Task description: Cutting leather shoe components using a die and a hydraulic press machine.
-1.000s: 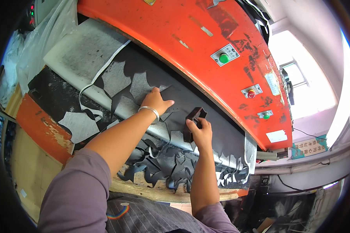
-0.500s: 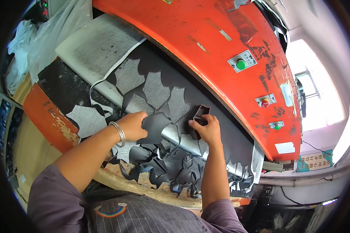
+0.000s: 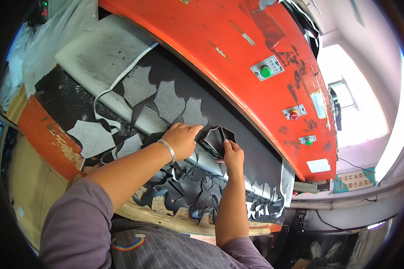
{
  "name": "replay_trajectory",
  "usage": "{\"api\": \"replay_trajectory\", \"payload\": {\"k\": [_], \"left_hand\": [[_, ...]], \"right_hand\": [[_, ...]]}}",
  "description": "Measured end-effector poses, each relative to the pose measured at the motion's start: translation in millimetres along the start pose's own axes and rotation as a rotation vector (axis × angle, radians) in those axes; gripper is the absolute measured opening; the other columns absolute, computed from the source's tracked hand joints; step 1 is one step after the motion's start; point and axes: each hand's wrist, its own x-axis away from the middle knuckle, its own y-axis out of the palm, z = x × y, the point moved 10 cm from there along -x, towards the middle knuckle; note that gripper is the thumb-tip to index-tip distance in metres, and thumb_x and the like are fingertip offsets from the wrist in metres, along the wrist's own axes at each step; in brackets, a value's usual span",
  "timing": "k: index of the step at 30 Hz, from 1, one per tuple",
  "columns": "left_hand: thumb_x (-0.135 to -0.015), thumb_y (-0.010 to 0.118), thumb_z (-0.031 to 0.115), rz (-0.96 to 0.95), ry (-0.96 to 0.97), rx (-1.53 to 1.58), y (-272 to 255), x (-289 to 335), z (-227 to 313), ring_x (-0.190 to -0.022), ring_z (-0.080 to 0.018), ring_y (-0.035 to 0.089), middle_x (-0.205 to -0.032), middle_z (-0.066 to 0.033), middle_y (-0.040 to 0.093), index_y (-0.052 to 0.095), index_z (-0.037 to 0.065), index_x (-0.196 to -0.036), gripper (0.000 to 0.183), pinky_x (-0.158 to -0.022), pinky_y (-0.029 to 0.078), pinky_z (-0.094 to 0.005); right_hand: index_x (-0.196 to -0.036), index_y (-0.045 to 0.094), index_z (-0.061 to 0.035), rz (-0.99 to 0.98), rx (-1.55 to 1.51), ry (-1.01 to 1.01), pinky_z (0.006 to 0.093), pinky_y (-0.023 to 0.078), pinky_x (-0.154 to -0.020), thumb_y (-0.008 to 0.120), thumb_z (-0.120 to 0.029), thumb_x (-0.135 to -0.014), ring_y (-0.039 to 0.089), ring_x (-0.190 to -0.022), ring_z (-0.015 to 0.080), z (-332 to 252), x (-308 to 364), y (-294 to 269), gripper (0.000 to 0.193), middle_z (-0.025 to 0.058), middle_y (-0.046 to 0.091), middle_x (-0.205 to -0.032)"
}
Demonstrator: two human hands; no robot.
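My right hand (image 3: pixel 232 154) grips a black metal cutting die (image 3: pixel 217 138), tilted up on the dark sheet material (image 3: pixel 175 76) under the orange press head (image 3: pixel 238 54). My left hand (image 3: pixel 182 138), with a metal bangle on the wrist, rests fingers-down on the sheet and touches the die's left side. The sheet shows several die-shaped cut-outs (image 3: pixel 168 101) where the grey board beneath shows through.
Black offcut strips (image 3: pixel 188 193) hang in a heap over the worn front edge of the bench. A white cutting board (image 3: pixel 90 54) lies at the left. Green and red push buttons (image 3: pixel 265 71) sit on the orange press head. A window glares at the right.
My left hand has slid right across the sheet to meet the die. My right hand has tipped the die up from flat onto its edge.
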Motion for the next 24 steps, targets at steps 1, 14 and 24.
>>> {"api": "replay_trajectory", "payload": {"k": [1,14,24], "left_hand": [[-0.082,0.059,0.01,0.047,0.035,-0.052,1,-5,3,-0.112,-0.0286,0.054,-0.115,-0.0111,0.062,0.045,0.005,-0.129,0.05,-0.103,0.035,-0.0423],[-0.082,0.049,0.004,0.037,0.062,-0.102,13,-39,-10,-0.119,-0.0267,0.051,-0.121,-0.0146,0.059,0.029,-0.001,-0.142,0.064,-0.107,0.031,-0.0379],[-0.086,0.043,0.003,-0.025,0.07,-0.065,11,-34,-14,-0.123,-0.0244,0.048,-0.128,-0.0131,0.055,0.016,-0.003,-0.147,0.066,-0.108,0.029,-0.036]], "right_hand": [[-0.127,0.05,0.0097,-0.021,-0.112,0.051,0.0305,0.058,-0.053,0.059,-0.025,-0.093,0.062,-0.089,0.0185,-1,5,4,0.05,0.0162,0.06,-0.109],[-0.145,0.032,-0.0101,-0.035,0.514,-0.507,0.0489,0.027,-0.108,0.083,-0.047,-0.062,0.029,-0.136,0.0417,-11,10,-6,0.104,0.0284,0.028,-0.147],[-0.128,0.053,-0.0083,-0.123,0.628,-0.89,0.0414,0.041,-0.099,0.062,-0.017,-0.086,0.048,-0.121,0.0375,-108,-25,23,0.044,0.0205,0.052,-0.131]]}}
